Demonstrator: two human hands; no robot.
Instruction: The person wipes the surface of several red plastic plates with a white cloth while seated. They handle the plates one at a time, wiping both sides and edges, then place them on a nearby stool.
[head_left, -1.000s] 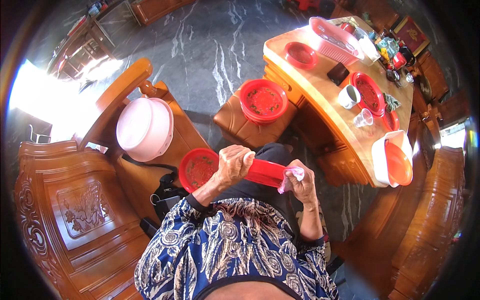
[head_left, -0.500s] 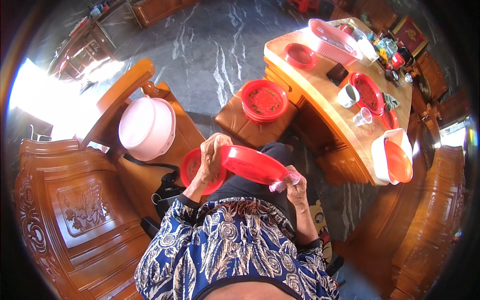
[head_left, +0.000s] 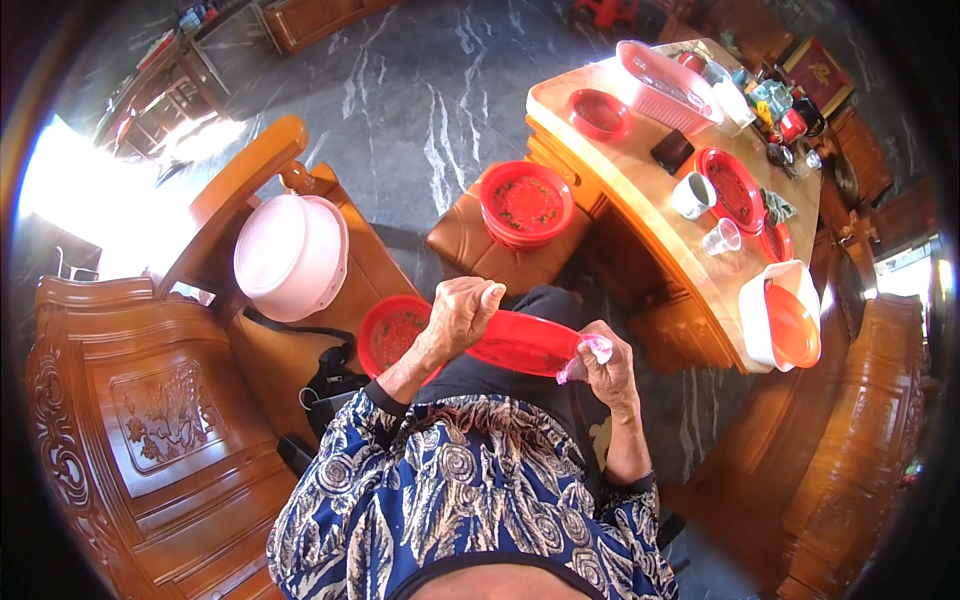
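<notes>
Open floor (head_left: 400, 110) ahead-left, nothing on it. Straight ahead blocked by stool (head_left: 500, 255) carrying stacked red bowls (head_left: 527, 203). Right side walled by long wooden table (head_left: 640, 200), crowded (cup (head_left: 692, 195), red plates (head_left: 735, 190), pink tray (head_left: 665, 85)). Left: wooden bench (head_left: 300, 350) with white basin (head_left: 290, 256), red bowl (head_left: 392, 335), black bag (head_left: 330, 385) tight against lap
</notes>
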